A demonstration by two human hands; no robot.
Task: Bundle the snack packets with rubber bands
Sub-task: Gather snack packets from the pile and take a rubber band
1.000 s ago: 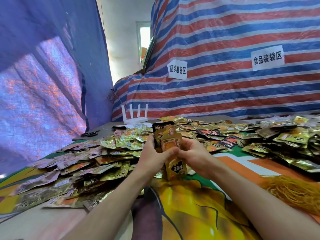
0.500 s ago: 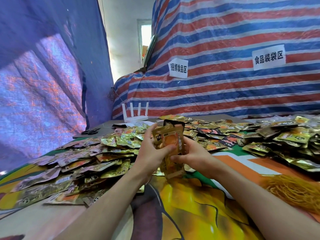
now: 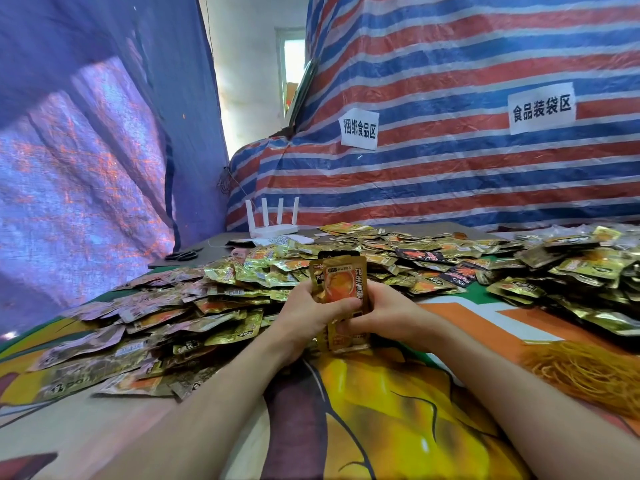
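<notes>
Snack packets stack (image 3: 341,289) standing upright, being gripped between left hand (image 3: 304,320) and right hand (image 3: 384,317), fingers curling round both sides; loose packets pile (image 3: 166,317) lying left of left hand; rubber bands heap (image 3: 585,372) sitting right of right hand

We run one wide-angle head cam. Looks forward-down, close over the table (image 3: 398,420), facing the striped tarp (image 3: 450,181).
</notes>
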